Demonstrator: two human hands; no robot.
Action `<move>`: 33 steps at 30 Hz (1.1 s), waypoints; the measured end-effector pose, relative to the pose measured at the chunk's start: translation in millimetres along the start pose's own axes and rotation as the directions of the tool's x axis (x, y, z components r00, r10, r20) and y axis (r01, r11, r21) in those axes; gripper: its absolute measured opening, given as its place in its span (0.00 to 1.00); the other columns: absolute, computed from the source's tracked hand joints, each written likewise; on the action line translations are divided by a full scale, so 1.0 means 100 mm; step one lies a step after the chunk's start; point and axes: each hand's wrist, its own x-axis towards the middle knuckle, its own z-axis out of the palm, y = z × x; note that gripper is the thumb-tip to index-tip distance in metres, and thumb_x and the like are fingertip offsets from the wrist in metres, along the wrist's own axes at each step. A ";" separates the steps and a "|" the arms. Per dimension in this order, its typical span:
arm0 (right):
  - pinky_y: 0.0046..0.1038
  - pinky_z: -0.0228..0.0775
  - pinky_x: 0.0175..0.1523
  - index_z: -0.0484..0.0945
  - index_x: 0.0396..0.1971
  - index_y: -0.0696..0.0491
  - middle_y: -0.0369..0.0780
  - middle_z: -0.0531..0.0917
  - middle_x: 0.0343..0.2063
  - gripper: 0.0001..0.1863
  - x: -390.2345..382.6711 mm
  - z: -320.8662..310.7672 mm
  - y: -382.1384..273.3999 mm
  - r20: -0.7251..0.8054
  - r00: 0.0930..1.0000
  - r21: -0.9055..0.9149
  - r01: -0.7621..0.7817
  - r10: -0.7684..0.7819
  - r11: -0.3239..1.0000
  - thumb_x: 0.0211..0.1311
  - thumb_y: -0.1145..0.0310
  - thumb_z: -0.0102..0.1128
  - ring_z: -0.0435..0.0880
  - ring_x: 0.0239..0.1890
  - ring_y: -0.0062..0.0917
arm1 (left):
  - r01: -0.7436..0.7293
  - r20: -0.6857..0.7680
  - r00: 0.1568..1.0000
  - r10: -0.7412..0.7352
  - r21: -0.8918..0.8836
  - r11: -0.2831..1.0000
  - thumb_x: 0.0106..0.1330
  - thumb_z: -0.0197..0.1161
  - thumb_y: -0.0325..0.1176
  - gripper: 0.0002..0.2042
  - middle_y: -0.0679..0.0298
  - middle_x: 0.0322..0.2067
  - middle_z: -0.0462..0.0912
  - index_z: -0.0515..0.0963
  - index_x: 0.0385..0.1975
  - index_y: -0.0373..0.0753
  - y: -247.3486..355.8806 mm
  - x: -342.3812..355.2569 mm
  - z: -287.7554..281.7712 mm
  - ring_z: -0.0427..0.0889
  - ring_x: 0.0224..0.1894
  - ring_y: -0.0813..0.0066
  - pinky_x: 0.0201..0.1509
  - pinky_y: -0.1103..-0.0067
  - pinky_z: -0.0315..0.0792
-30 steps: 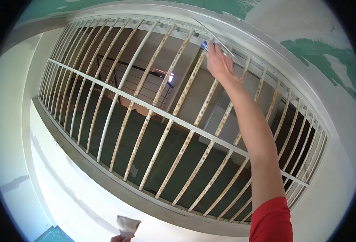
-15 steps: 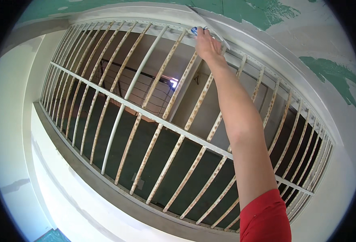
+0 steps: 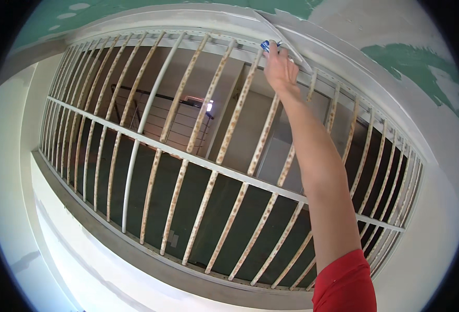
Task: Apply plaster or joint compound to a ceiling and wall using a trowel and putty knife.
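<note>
A wide, thin-bladed scraper point(image 3: 290, 46) is grasped by a raised right hand point(image 3: 281, 70), its blue part point(image 3: 266, 46) showing just beyond the fingers. Blade work along the pale plaster point(image 3: 333, 52) above the grip is judged to be the step in hand; whether the edge is pressed to the surface or held just off it cannot be told. A steady wrist, a low blade angle and even pressure would seem to be called for. Below the grip, slender white bars point(image 3: 239, 108) are mottled with rust and crossed by a flat rail point(image 3: 188, 155); to its right, smooth plaster is broken by a ragged green patch point(image 3: 411, 56). The left hand is not shown.
</note>
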 end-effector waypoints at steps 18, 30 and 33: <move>0.38 0.78 0.28 0.67 0.61 0.40 0.42 0.78 0.31 0.25 -0.54 -0.86 2.20 -0.161 0.979 -0.325 0.068 -0.126 0.943 0.65 0.60 0.57 0.82 0.28 0.38 | 0.054 0.096 0.993 -0.073 0.187 0.981 0.70 0.59 0.43 0.14 0.70 0.11 0.67 0.80 0.40 0.38 0.40 -0.13 0.58 0.59 0.07 0.81 0.05 0.81 0.51; 0.36 0.79 0.34 0.66 0.63 0.39 0.41 0.78 0.31 0.26 -1.15 -1.72 3.91 -0.105 0.994 -0.524 -0.073 0.021 0.849 0.65 0.57 0.55 0.81 0.30 0.35 | 0.019 0.240 0.965 -0.104 0.332 0.943 0.71 0.54 0.41 0.13 0.70 0.12 0.68 0.80 0.38 0.38 0.15 -0.33 1.23 0.58 0.07 0.81 0.06 0.81 0.50; 0.37 0.78 0.35 0.66 0.64 0.39 0.41 0.78 0.32 0.26 -1.29 -1.92 4.38 -0.114 0.992 -0.510 -0.100 0.049 0.854 0.66 0.56 0.55 0.81 0.31 0.35 | 0.043 0.259 0.954 -0.149 0.373 0.927 0.71 0.52 0.41 0.13 0.70 0.12 0.68 0.80 0.37 0.38 0.04 -0.39 1.41 0.58 0.07 0.81 0.06 0.81 0.50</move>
